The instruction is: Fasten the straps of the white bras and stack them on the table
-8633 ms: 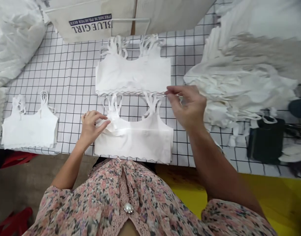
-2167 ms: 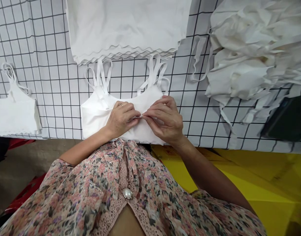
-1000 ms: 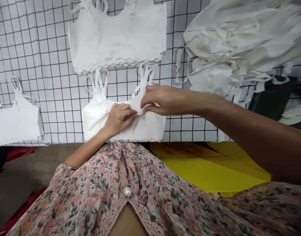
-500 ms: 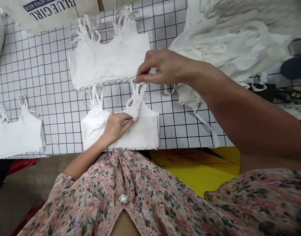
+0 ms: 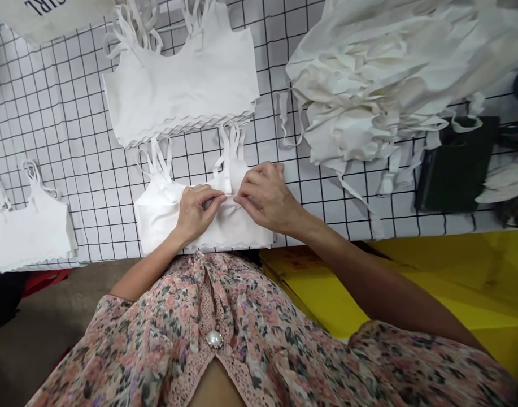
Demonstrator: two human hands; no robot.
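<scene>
A white bra top (image 5: 229, 226) with thin shoulder straps lies flat at the table's front edge, apparently on others like it. My left hand (image 5: 195, 210) rests on it, thumb and index finger pinched at the fabric below the right-hand straps. My right hand (image 5: 265, 195) pinches close beside it, fingertips nearly meeting those of the left. A thin pale line runs between the two pinches; whether it is an edge of the top or a thread I cannot tell. The straps (image 5: 233, 144) stand up just beyond my fingers.
A stack of white tops (image 5: 182, 85) lies behind, and another small stack (image 5: 30, 232) at the left. A loose heap of white garments (image 5: 364, 96) fills the back right, beside a dark flat object (image 5: 457, 169). Yellow boxes (image 5: 326, 299) stand below the table edge.
My right hand has come down from the strap tips to the fabric beside my left hand. The left hand keeps its pinch. The view has shifted slightly.
</scene>
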